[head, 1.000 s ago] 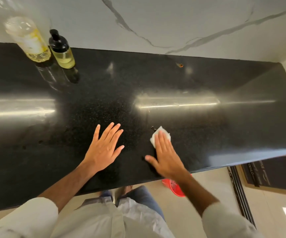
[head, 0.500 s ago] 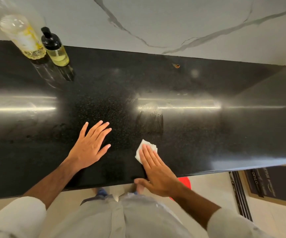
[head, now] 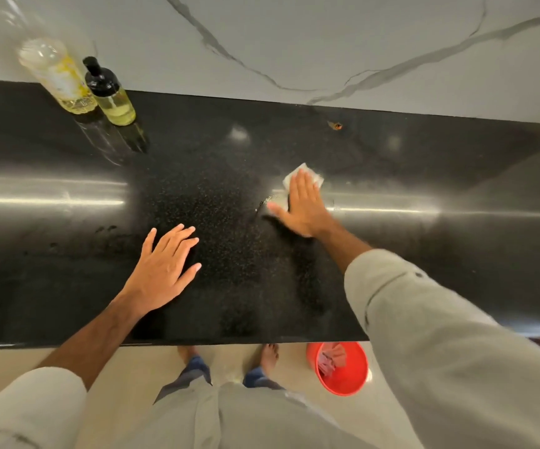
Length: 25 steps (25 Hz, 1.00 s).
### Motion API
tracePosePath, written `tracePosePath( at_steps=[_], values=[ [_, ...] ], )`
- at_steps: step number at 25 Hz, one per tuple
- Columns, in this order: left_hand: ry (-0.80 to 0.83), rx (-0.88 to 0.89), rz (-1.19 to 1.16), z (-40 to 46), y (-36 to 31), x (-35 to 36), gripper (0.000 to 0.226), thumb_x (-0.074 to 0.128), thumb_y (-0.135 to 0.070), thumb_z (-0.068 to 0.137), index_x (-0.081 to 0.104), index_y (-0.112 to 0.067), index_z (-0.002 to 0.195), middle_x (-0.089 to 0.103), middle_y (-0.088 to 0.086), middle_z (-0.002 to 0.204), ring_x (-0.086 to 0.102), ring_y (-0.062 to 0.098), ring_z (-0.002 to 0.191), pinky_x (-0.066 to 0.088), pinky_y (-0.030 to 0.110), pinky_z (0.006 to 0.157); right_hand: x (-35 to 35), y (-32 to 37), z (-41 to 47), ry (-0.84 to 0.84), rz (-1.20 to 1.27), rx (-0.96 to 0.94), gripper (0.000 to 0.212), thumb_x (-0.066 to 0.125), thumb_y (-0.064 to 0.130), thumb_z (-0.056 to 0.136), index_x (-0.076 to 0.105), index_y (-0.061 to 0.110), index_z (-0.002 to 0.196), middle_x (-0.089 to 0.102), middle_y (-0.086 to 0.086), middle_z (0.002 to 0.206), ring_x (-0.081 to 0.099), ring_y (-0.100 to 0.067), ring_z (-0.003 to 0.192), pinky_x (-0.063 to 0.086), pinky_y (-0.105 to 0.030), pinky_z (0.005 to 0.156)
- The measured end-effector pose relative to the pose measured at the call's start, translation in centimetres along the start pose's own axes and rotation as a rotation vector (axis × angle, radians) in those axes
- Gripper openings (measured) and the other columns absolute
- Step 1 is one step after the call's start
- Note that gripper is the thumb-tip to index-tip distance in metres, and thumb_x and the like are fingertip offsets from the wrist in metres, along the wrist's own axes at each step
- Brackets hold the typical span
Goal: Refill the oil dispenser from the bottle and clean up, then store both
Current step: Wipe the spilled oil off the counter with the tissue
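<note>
The right hand (head: 304, 205) is laid flat, fingers straight and together, on a folded white tissue (head: 304, 176), which is pressed against the black speckled countertop (head: 229, 222) toward its middle depth. Only the far corners of the tissue are seen past the fingertips. The left hand (head: 161, 270) is rested palm-down on the countertop nearer the front edge, fingers straight and slightly spread, nothing held. The two hands are set well apart.

The oil bottle (head: 56, 76), clear with yellowish contents, is stood at the rear left against the marble-patterned wall (head: 294, 43); its upper part is blurred, so whether it is capped cannot be told. The oil dispenser (head: 110, 92), black-topped, is stood upright just beside it on the right.

A red bucket (head: 340, 371) holding what appears to be cloth is seen on the floor below the front edge.
</note>
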<state>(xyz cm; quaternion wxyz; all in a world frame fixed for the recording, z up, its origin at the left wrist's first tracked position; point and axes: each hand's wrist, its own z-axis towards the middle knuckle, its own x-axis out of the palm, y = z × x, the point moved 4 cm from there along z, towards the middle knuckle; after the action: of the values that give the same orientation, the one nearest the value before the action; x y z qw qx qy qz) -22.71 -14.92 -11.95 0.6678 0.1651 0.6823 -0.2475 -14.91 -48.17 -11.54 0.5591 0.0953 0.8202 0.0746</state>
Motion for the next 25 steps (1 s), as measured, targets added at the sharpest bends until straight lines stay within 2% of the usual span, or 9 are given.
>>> tracePosePath(
  at_steps=[5, 7, 9, 12, 15, 18, 21, 23, 25],
  values=[
    [-0.065, -0.034, 0.06, 1.0, -2.7, 0.1, 0.057, 0.034, -0.047, 0.1, 0.058, -0.01, 0.135, 0.053, 0.01, 0.146, 0.044, 0.028, 0.143, 0.018, 0.065, 0.117, 7.3, 5.5, -18.8, 0.201, -0.021, -0.43, 0.103, 0.03, 0.078, 0.095, -0.003, 0.007, 0.162, -0.013, -0.014, 0.169, -0.019, -0.023, 0.156, -0.008, -0.041, 0.127],
    [-0.048, 0.043, 0.057, 1.4, -4.7, 0.5, 0.058, 0.033, -0.047, 0.101, 0.057, -0.011, 0.138, 0.051, 0.009, 0.149, 0.042, 0.027, 0.144, 0.02, 0.066, 0.118, 7.5, 2.4, -22.6, 0.203, -0.048, -0.429, 0.1, 0.029, 0.077, 0.097, -0.004, 0.01, 0.162, -0.015, -0.01, 0.169, -0.021, -0.019, 0.156, -0.006, -0.04, 0.128],
    [-0.023, 0.081, 0.059, 1.7, -6.0, 1.1, 0.058, 0.032, -0.048, 0.101, 0.056, -0.012, 0.14, 0.049, 0.008, 0.151, 0.041, 0.027, 0.145, 0.022, 0.065, 0.118, 5.9, -3.4, -21.6, 0.147, -0.083, -0.291, 0.102, 0.023, 0.081, 0.094, -0.003, 0.01, 0.162, -0.015, -0.01, 0.169, -0.017, -0.02, 0.157, -0.001, -0.04, 0.128],
    [-0.022, 0.048, 0.054, 2.1, -6.6, 1.2, 0.057, 0.032, -0.047, 0.102, 0.056, -0.013, 0.14, 0.05, 0.007, 0.15, 0.043, 0.026, 0.144, 0.023, 0.063, 0.118, 1.5, -10.8, -14.1, 0.058, -0.031, -0.04, 0.109, 0.006, 0.085, 0.088, -0.007, 0.005, 0.161, -0.019, -0.013, 0.167, -0.016, -0.025, 0.156, -0.005, -0.041, 0.128],
    [-0.037, 0.052, 0.068, 2.0, -6.6, 0.9, 0.056, 0.033, -0.047, 0.102, 0.056, -0.013, 0.139, 0.052, 0.007, 0.149, 0.045, 0.026, 0.143, 0.024, 0.062, 0.117, -1.4, -10.7, -5.7, -0.013, 0.014, 0.082, 0.117, 0.005, 0.087, 0.084, -0.009, -0.001, 0.159, -0.017, -0.021, 0.167, -0.017, -0.03, 0.156, -0.005, -0.048, 0.127],
    [-0.05, 0.027, 0.052, 2.0, -7.2, 0.9, 0.055, 0.034, -0.046, 0.102, 0.058, -0.011, 0.137, 0.053, 0.008, 0.148, 0.045, 0.027, 0.142, 0.025, 0.061, 0.117, 0.5, -5.2, -5.0, -0.015, -0.043, -0.045, 0.11, 0.017, 0.082, 0.092, -0.005, -0.002, 0.16, -0.013, -0.023, 0.167, -0.013, -0.034, 0.156, -0.004, -0.049, 0.127],
    [-0.066, -0.004, 0.017, 1.9, -7.5, 1.2, 0.056, 0.035, -0.045, 0.101, 0.059, -0.009, 0.136, 0.053, 0.009, 0.147, 0.044, 0.028, 0.143, 0.026, 0.061, 0.116, 4.9, -0.3, -15.1, 0.101, -0.067, -0.35, 0.104, 0.024, 0.08, 0.096, -0.003, 0.004, 0.161, -0.013, -0.017, 0.168, -0.016, -0.027, 0.156, 0.0, -0.047, 0.128],
    [-0.064, -0.008, 0.015, 1.9, -7.6, 1.2, 0.056, 0.034, -0.046, 0.101, 0.059, -0.009, 0.137, 0.053, 0.01, 0.147, 0.043, 0.029, 0.143, 0.025, 0.061, 0.117, 6.5, -0.6, -22.1, 0.185, -0.082, -0.436, 0.1, 0.028, 0.077, 0.097, -0.004, 0.008, 0.162, -0.014, -0.012, 0.169, -0.02, -0.022, 0.156, -0.002, -0.044, 0.128],
    [-0.052, -0.007, 0.018, 1.8, -7.6, 1.3, 0.057, 0.033, -0.046, 0.101, 0.059, -0.009, 0.137, 0.053, 0.01, 0.148, 0.043, 0.029, 0.143, 0.026, 0.061, 0.116, 5.8, -4.9, -23.7, 0.172, -0.109, -0.394, 0.099, 0.029, 0.076, 0.098, -0.004, 0.009, 0.162, -0.015, -0.01, 0.169, -0.021, -0.019, 0.155, 0.0, -0.042, 0.129]
  ],
)
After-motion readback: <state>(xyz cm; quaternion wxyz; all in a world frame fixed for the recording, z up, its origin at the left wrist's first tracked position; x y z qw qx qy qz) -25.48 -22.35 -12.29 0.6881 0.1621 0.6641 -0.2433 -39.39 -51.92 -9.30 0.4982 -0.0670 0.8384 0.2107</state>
